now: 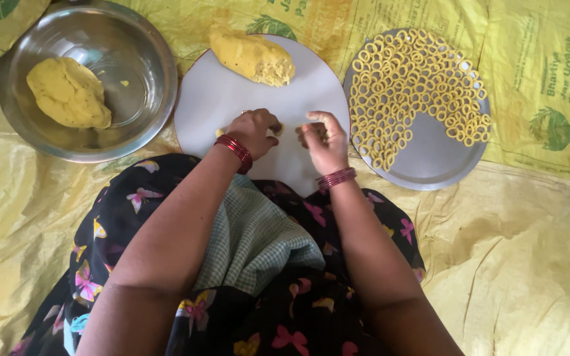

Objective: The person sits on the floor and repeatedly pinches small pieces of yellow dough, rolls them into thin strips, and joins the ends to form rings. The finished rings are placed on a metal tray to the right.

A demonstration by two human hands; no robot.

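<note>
Both forearms reach forward, the hands close together: left hand (254, 132) curled, knuckles up (red bangles at each wrist), right hand (323, 140) fingers pinched.

Two dough lumps (68, 92), two plates (212, 99), one bowl (159, 59), many rings (410, 86).

We see a polished steel bowl (87, 79) with a mirror sheen and a duller, matt metal plate (430, 155). The round board (219, 99) looks smooth and matt. The dough lump (252, 56) is soft and grainy. The yellow woven plastic sheet (516, 264) is crinkled and faintly glossy; our bangles (235, 150) shine.
</note>
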